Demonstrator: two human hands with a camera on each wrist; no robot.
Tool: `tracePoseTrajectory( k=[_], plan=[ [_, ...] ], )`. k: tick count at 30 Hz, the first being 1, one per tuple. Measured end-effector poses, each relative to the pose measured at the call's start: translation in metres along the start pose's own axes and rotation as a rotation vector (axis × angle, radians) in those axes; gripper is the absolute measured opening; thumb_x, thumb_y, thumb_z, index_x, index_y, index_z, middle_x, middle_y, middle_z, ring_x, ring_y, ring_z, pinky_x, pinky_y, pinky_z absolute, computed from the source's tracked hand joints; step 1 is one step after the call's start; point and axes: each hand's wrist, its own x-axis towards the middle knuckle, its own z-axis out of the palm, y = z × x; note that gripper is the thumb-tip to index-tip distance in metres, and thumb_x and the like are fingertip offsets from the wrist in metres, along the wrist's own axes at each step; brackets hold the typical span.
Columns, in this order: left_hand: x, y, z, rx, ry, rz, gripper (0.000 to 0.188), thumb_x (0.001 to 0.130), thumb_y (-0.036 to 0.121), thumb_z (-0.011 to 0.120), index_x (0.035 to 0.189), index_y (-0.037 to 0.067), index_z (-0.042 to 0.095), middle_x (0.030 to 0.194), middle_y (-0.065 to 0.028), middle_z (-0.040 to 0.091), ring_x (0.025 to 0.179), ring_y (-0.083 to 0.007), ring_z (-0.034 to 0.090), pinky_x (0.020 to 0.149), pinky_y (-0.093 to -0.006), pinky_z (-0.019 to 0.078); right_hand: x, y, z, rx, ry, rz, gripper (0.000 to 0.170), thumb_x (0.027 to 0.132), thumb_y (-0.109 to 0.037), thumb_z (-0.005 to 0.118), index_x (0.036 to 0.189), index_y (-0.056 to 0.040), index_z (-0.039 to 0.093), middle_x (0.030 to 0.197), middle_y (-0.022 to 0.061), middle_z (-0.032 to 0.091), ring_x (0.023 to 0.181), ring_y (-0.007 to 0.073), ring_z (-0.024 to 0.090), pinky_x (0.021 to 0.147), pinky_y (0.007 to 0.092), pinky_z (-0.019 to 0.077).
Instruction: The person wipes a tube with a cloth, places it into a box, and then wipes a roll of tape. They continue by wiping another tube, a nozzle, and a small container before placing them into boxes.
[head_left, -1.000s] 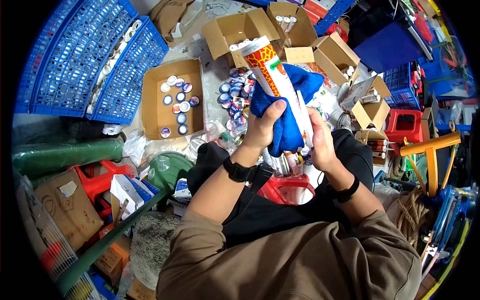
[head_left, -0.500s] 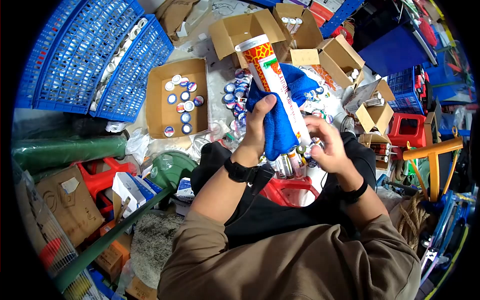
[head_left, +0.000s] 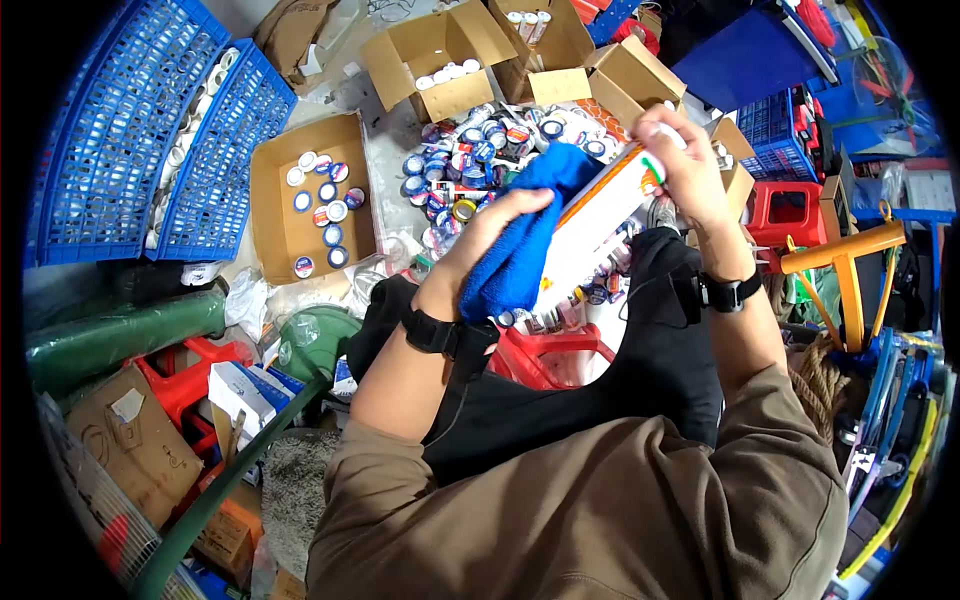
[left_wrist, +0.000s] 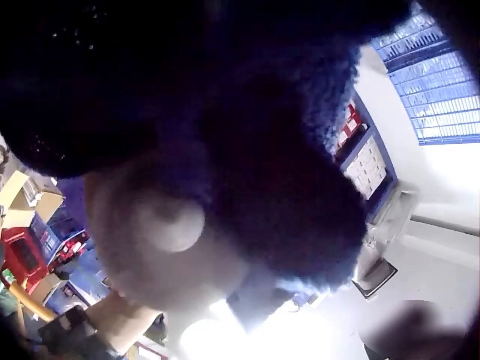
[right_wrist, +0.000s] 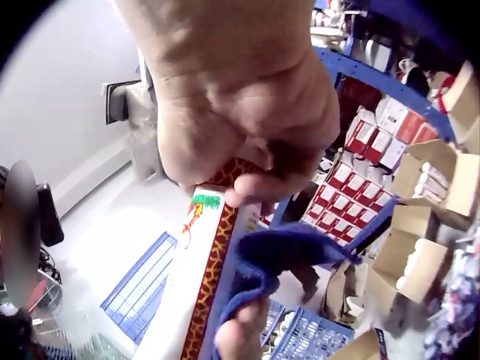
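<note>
A white tube with an orange-and-red pattern [head_left: 607,205] lies tilted between the two hands, its lower part against a bunched blue cloth [head_left: 512,262]. The left hand [head_left: 488,232] grips the cloth around the tube, thumb on top. At the tube's upper end, the right hand [head_left: 688,168] holds on with curled fingers. In the right wrist view the right hand [right_wrist: 247,105] wraps the end of the tube [right_wrist: 196,281], and left fingertips [right_wrist: 244,330] press the cloth [right_wrist: 262,259]. Dark cloth [left_wrist: 277,187] fills much of the left wrist view, beside a blurred pale round end [left_wrist: 169,232].
Round blue-and-white items [head_left: 470,160] lie heaped beyond the knees. A cardboard box [head_left: 262,215] with similar pieces stands at left, near blue crates [head_left: 120,130]. More open boxes [head_left: 455,100] stand behind. Red stools [head_left: 515,355] and a green pole [head_left: 225,475] are close by.
The right hand has moved from beside the tube's lower end up to its top end and holds it. The tube has tipped over to the right; cloth and left hand have shifted left.
</note>
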Motion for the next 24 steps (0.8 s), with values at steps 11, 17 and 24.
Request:
tracePoseTrajectory(
  k=[11,17,24],
  plan=[
    [0.044,-0.036,-0.007,0.141,0.236,1.027,0.088,0.088,0.066,0.055,0.143,0.0,0.033,0.137,-0.0189,0.05,0.121,-0.0287,0.054,0.102,-0.0434,0.0453,-0.059,0.091,0.068,0.758,0.235,0.572,0.04,0.102,-0.044,0.045,0.102,-0.0056,0.055,0.07,0.0082,0.062,0.053,0.0193,0.059,0.053,0.0345,0.0534],
    [0.052,-0.034,-0.003,-0.049,0.532,0.949,0.077,0.094,0.063,0.048,0.128,-0.006,0.044,0.11,-0.0219,0.065,0.1,-0.0287,0.066,0.091,-0.0405,0.0527,-0.07,0.116,0.074,0.672,-0.015,0.484,0.051,0.104,-0.049,0.034,0.131,-0.0067,0.047,0.117,0.0097,0.062,0.098,0.0173,0.064,0.079,0.035,0.055],
    [0.06,-0.029,-0.009,-0.288,0.467,0.891,0.079,0.094,0.067,0.042,0.126,-0.005,0.047,0.11,-0.0216,0.065,0.096,-0.0284,0.066,0.091,-0.0399,0.0519,-0.043,0.106,0.049,0.001,-0.347,0.183,0.04,0.107,-0.041,0.031,0.115,-0.0056,0.047,0.091,0.0046,0.052,0.082,0.0121,0.054,0.077,0.0276,0.0477]
  ],
)
